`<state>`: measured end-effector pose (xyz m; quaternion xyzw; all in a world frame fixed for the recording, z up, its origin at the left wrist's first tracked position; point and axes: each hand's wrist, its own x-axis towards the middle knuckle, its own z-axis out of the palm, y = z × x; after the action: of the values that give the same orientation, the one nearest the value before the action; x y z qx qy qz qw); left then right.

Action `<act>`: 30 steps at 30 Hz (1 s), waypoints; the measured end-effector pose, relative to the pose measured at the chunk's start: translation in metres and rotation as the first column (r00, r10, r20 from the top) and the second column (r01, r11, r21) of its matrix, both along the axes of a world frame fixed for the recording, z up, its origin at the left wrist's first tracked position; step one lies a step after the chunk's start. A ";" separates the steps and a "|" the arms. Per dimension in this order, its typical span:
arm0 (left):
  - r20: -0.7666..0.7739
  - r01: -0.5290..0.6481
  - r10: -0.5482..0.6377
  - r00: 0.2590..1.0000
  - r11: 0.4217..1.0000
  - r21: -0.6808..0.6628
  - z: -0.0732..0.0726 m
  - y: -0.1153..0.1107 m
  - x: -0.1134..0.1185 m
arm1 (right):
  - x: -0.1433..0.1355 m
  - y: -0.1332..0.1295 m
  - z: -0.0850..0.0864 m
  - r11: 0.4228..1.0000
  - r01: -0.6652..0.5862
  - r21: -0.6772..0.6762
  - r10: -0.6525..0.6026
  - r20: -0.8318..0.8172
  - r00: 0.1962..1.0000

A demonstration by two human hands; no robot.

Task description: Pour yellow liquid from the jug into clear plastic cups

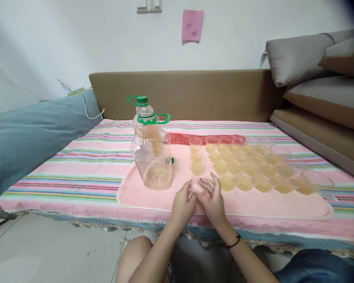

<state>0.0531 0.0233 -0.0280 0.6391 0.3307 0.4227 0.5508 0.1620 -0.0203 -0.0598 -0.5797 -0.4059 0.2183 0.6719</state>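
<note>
Close to the front edge of the pink mat, a clear plastic cup is between my hands. My left hand grips its left side with bent fingers. From the right, my right hand holds the same cup, thumb against the near side, index finger raised. My fingers cover part of the cup, and I cannot tell whether there is liquid in it. Just beyond stands a short column of cups with pale yellow liquid. Right of it are several rows of similar filled cups.
Left of the cups stands a large clear plastic jug with a green handle; a second jug with a green cap is behind it. A red plastic strip lies at the back. Stacked cushions are on the right, a blue-covered armrest left.
</note>
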 end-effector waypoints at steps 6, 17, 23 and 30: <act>-0.099 -0.008 0.010 0.995 1.000 0.025 0.002 0.001 0.000 | 0.001 0.002 -0.002 1.000 0.017 0.011 -0.017 0.003 1.000; -0.069 -0.323 0.432 0.899 0.762 0.561 0.021 0.005 -0.029 | 0.003 -0.004 -0.008 1.000 -0.007 -0.014 0.008 0.064 0.998; 0.068 -0.402 0.517 0.853 0.569 0.718 0.027 0.009 -0.040 | 0.002 -0.016 -0.015 0.999 0.043 -0.026 -0.040 0.101 0.994; 0.300 -0.630 0.649 0.699 0.360 0.688 0.027 0.012 -0.048 | -0.016 -0.055 0.020 0.993 0.118 0.016 -0.119 0.210 0.971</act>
<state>0.0052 0.0355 -0.0008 0.6306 0.3530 0.6908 0.0229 0.1458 -0.0749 -0.0394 -0.6217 -0.4398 0.1147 0.6379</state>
